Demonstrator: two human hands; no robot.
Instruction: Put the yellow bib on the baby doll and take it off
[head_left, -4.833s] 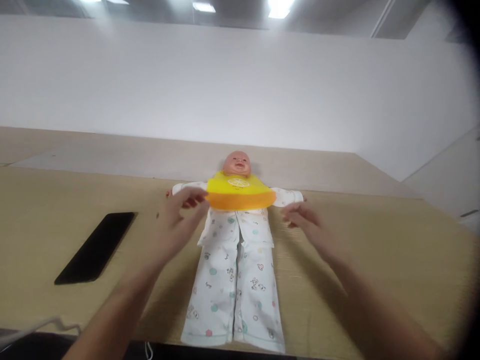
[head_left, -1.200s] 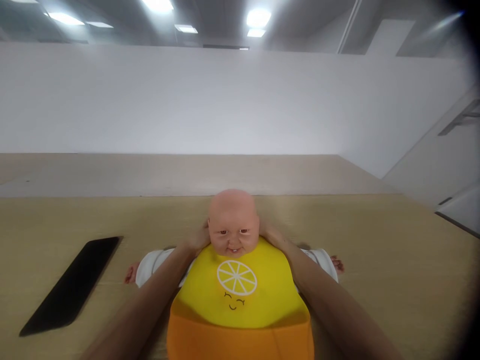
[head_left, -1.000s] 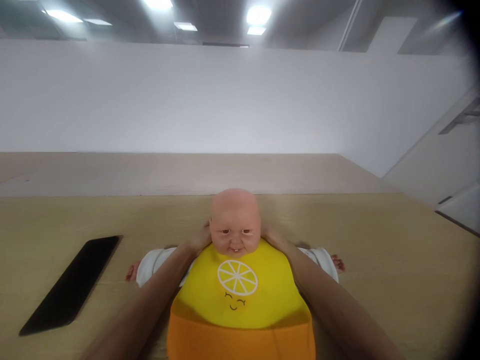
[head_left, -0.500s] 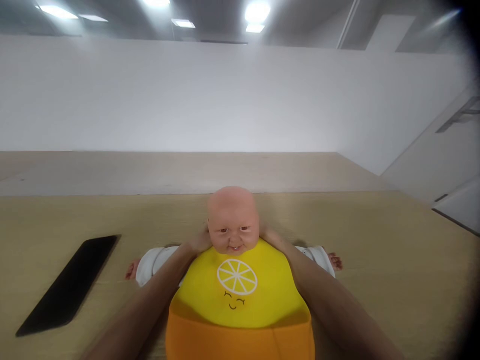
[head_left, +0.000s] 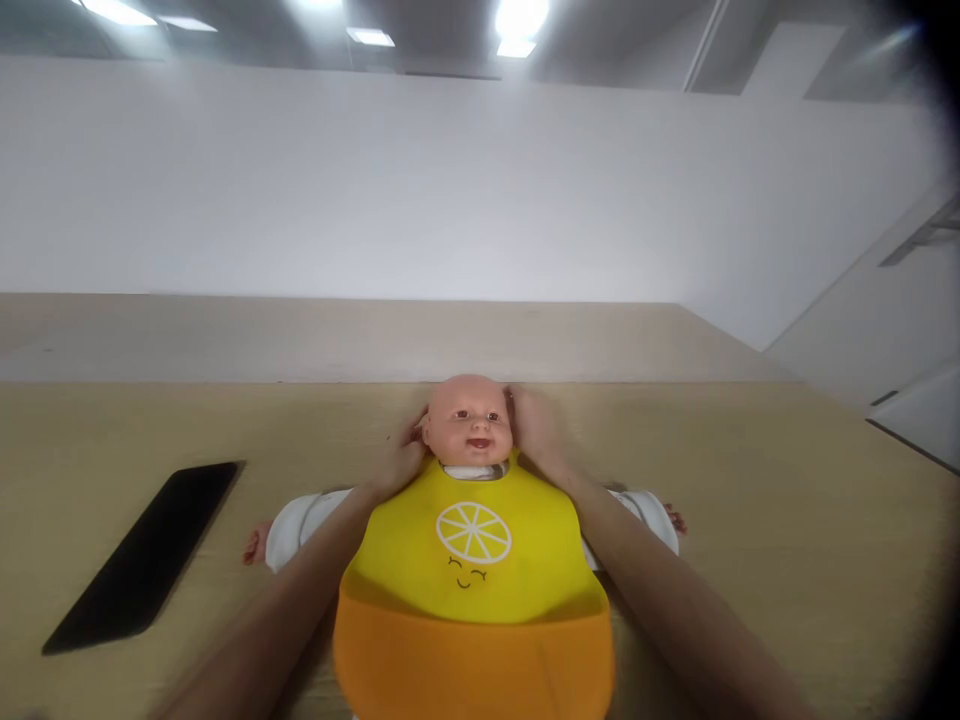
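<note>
A baby doll in white clothes lies on its back with its arms spread. Over its chest is a yellow bib with a white citrus slice, a smiling face and an orange catch pocket. My left hand is against the side of the doll's head by the ear, its fingers curled and partly hidden behind it. On the other side my right hand holds the head too, its fingertips tucked behind. The back of the doll's neck and the ends of the bib's neckband are out of sight.
A flat black rectangular object lies on the wooden table at the left. Behind the table is a paler surface against a white wall. A door with a handle stands at the right.
The doll's head has tipped back, from leaning chin-down over the bib to lying face up. White collar now shows at the neck. My hands have moved up along the head's sides.
</note>
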